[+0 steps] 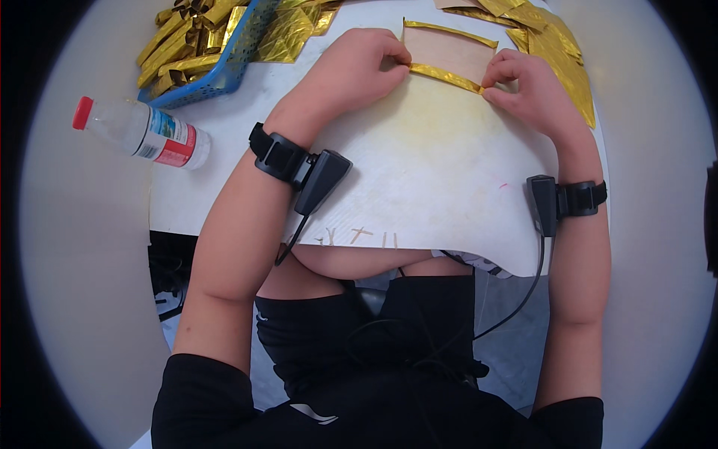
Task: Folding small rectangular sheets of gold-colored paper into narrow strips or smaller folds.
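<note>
A rectangular sheet of paper (451, 54) lies on the far part of the table, its pale pinkish inner side up. Gold foil strips show along its far and near edges, where the edges look folded over. My left hand (361, 69) pinches the near left corner between thumb and fingers. At the near right corner my right hand (527, 88) pinches the same folded edge. Both wrists wear black straps with small boxes and cables.
A blue plastic basket (238, 66) of folded gold pieces (182, 46) stands at the far left. Flat gold sheets (286, 34) lie beside it, and more gold sheets (557, 56) at the far right. A red-capped clear bottle (142, 133) lies on the white table (419, 179) at left.
</note>
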A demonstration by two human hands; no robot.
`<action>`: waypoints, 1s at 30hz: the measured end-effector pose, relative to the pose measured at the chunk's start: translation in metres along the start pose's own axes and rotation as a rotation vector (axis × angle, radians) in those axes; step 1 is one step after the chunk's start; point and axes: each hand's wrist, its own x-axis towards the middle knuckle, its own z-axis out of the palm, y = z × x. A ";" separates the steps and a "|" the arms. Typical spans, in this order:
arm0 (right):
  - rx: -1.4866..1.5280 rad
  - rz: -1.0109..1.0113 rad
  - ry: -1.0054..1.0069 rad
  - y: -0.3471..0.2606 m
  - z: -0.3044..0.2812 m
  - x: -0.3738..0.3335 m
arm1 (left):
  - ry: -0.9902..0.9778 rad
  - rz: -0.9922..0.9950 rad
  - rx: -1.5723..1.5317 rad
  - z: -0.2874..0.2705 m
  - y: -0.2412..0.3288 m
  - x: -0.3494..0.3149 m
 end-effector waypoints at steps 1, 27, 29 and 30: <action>0.002 -0.015 0.002 0.001 0.000 0.000 | 0.008 0.004 0.005 0.001 0.001 -0.001; -0.008 0.088 0.081 0.005 0.016 0.007 | -0.324 -0.271 0.456 0.003 0.082 -0.033; -0.003 0.105 0.088 0.005 0.016 0.007 | -0.125 -0.082 0.451 0.009 0.077 -0.039; -0.014 0.098 0.086 0.005 0.016 0.007 | -0.125 -0.082 0.451 0.008 0.077 -0.037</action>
